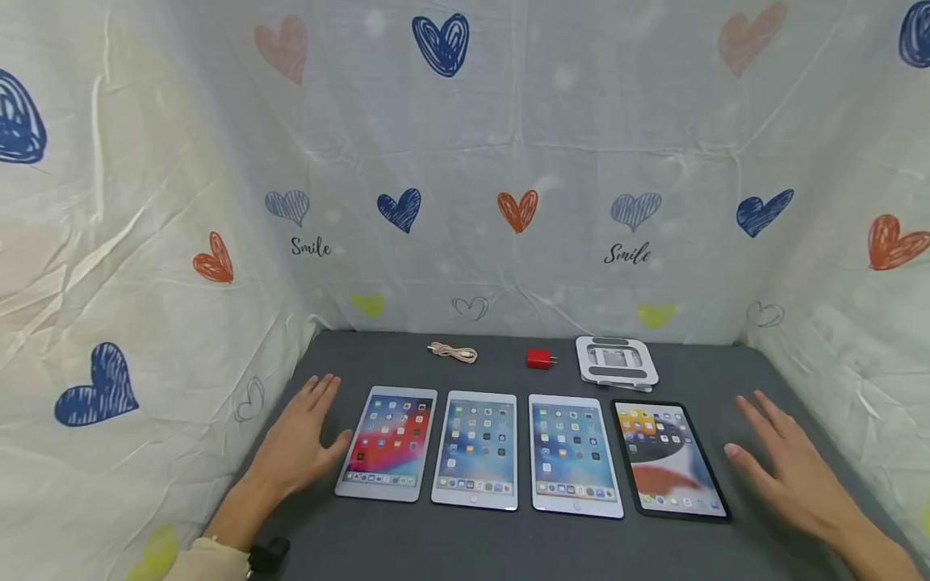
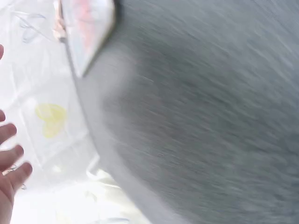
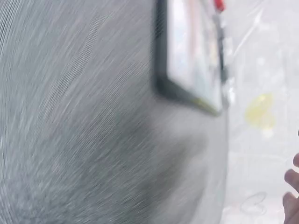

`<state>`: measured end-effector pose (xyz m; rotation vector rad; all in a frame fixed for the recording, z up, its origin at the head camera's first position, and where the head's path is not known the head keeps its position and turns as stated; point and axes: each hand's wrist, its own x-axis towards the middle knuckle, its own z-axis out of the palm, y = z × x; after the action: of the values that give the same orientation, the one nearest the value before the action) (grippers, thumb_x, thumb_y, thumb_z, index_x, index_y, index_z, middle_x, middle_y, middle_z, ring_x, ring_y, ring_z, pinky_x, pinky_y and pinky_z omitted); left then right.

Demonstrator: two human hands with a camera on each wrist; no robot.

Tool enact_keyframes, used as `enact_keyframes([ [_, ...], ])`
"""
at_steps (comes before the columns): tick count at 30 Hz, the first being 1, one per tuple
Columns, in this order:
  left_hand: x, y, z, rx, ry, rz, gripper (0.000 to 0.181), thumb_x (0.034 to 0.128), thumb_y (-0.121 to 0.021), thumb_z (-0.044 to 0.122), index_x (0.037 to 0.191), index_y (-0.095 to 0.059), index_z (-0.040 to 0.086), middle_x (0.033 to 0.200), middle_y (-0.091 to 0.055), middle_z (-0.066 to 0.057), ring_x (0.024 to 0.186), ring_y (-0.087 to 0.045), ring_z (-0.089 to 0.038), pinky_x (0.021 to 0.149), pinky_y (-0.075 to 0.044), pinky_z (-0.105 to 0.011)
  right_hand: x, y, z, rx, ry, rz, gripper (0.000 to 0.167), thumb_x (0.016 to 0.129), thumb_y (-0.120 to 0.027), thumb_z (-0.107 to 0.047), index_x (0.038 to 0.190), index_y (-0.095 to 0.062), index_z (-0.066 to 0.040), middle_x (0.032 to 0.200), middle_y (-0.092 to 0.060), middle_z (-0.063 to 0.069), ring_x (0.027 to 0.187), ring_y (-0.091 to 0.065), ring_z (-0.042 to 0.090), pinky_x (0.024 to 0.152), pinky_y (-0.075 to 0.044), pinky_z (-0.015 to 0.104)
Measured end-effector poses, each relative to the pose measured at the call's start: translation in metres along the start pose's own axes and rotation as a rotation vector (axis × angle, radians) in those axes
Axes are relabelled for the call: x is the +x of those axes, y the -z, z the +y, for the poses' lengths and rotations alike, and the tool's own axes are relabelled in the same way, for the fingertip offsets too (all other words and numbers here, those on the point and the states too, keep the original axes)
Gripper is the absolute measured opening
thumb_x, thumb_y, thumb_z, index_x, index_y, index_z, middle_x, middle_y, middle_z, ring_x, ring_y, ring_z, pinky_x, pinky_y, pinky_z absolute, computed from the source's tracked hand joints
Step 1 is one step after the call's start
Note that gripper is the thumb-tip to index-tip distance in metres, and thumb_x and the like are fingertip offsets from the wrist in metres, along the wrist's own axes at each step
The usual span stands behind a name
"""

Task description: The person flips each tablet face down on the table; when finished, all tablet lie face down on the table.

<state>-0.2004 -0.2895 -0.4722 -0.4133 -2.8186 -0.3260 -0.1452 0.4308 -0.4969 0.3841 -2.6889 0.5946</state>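
Note:
Four tablets with lit screens lie in a row: a white one with a red wallpaper [image 1: 387, 443], two white ones with blue wallpaper [image 1: 475, 450] [image 1: 574, 455], and a black-framed one [image 1: 670, 458]. The left hand [image 1: 298, 440], fingers extended, is left of the first tablet, its thumb near that tablet's edge. Right of the black-framed tablet is the right hand [image 1: 792, 472], fingers spread, holding nothing. Fingertips of the left hand [image 2: 11, 163] and right hand [image 3: 292, 186] show at the wrist views' edges, beside a blurred tablet corner [image 2: 88, 32] and the black-framed tablet [image 3: 194, 56].
Behind the tablets on the grey table [image 1: 407, 541] lie a coiled pinkish cable [image 1: 454, 352], a red charger plug [image 1: 539, 359] and a folded white and grey stand [image 1: 616, 363]. A white cloth printed with hearts [image 1: 465, 266] surrounds the table's back and sides.

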Motion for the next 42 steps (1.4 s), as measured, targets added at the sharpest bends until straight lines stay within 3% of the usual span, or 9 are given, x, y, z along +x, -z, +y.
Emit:
enact_keyframes([
  [6,0.009,0.016,0.027,-0.207,-0.062,0.062,0.083,0.0928,-0.082,0.03,0.163,-0.048,0.001,0.166,-0.051,-0.024,0.152,-0.051,-0.049,0.115,-0.049,-0.07,0.008,0.024,-0.019,0.087,-0.065,0.009,0.08,0.108,-0.069,-0.024,0.176,-0.027,-0.02,0.181,-0.026,0.019,0.143,-0.005,-0.031,0.117,0.005,0.003],
  [10,0.019,0.028,0.052,-0.372,-0.126,0.076,0.079,0.0915,-0.084,0.027,0.16,-0.054,0.004,0.161,-0.059,-0.019,0.144,-0.06,-0.045,0.11,-0.054,-0.068,0.012,0.041,-0.03,0.08,-0.157,-0.041,0.078,0.109,-0.069,-0.031,0.175,-0.03,-0.022,0.173,-0.038,0.027,0.139,-0.016,-0.031,0.132,-0.015,0.019],
  [15,0.038,0.033,0.086,-0.611,-0.157,-0.006,0.071,0.0948,-0.083,0.023,0.159,-0.057,0.01,0.16,-0.062,-0.009,0.145,-0.062,-0.034,0.115,-0.055,-0.057,0.021,0.06,-0.034,0.195,-0.251,-0.153,0.072,0.112,-0.065,-0.033,0.172,-0.034,-0.008,0.168,-0.043,0.031,0.121,-0.034,-0.035,0.091,-0.043,0.001],
  [21,0.061,0.026,0.128,-1.009,-0.176,-0.198,0.061,0.1018,-0.077,0.015,0.159,-0.056,0.005,0.16,-0.061,-0.012,0.147,-0.06,-0.033,0.117,-0.054,-0.034,0.03,0.073,-0.029,0.321,-0.303,-0.251,0.065,0.116,-0.059,-0.029,0.167,-0.037,0.004,0.151,-0.052,-0.028,0.113,-0.043,-0.034,0.079,-0.05,0.003],
  [26,0.081,0.006,0.165,-1.226,-0.166,-0.391,0.057,0.1048,-0.073,0.013,0.158,-0.056,0.003,0.16,-0.061,-0.015,0.149,-0.059,-0.035,0.115,-0.055,-0.032,0.039,0.076,-0.027,0.313,-0.375,-0.386,0.067,0.117,-0.052,-0.039,0.165,-0.039,0.007,0.154,-0.065,0.013,0.108,-0.051,-0.028,0.081,-0.059,0.019],
  [28,0.088,-0.005,0.18,-1.273,-0.137,-0.465,0.056,0.1059,-0.072,0.016,0.158,-0.056,0.003,0.158,-0.063,-0.014,0.147,-0.061,-0.033,0.115,-0.056,-0.034,0.042,0.076,-0.027,0.324,-0.403,-0.438,0.069,0.118,-0.048,-0.042,0.165,-0.037,0.008,0.157,-0.057,0.031,0.106,-0.052,-0.026,0.085,-0.062,0.028],
  [32,0.101,-0.03,0.21,-1.384,-0.014,-0.586,0.051,0.1064,-0.073,0.017,0.153,-0.061,0.001,0.15,-0.069,-0.016,0.139,-0.068,-0.03,0.117,-0.055,-0.039,0.043,0.073,-0.021,0.419,-0.454,-0.5,0.071,0.119,-0.044,-0.043,0.166,-0.034,0.01,0.161,-0.053,0.031,0.109,-0.057,-0.023,0.09,-0.062,0.027],
  [39,0.107,-0.066,0.258,-1.586,0.222,-0.706,0.038,0.1031,-0.076,0.009,0.14,-0.071,0.0,0.14,-0.074,-0.018,0.127,-0.076,-0.029,0.106,-0.062,-0.039,0.047,0.061,-0.003,0.834,-0.472,-0.596,0.063,0.121,-0.041,-0.025,0.164,-0.027,0.018,0.139,-0.068,-0.024,0.124,-0.067,-0.008,0.098,-0.059,0.016],
  [42,0.107,-0.079,0.278,-1.619,0.263,-0.746,0.039,0.1033,-0.075,0.008,0.14,-0.069,-0.004,0.142,-0.072,-0.023,0.123,-0.077,-0.028,0.107,-0.062,-0.041,0.048,0.056,0.0,0.872,-0.529,-0.648,0.067,0.121,-0.041,-0.029,0.164,-0.023,0.02,0.147,-0.069,-0.01,0.124,-0.069,-0.005,0.101,-0.06,0.021],
])
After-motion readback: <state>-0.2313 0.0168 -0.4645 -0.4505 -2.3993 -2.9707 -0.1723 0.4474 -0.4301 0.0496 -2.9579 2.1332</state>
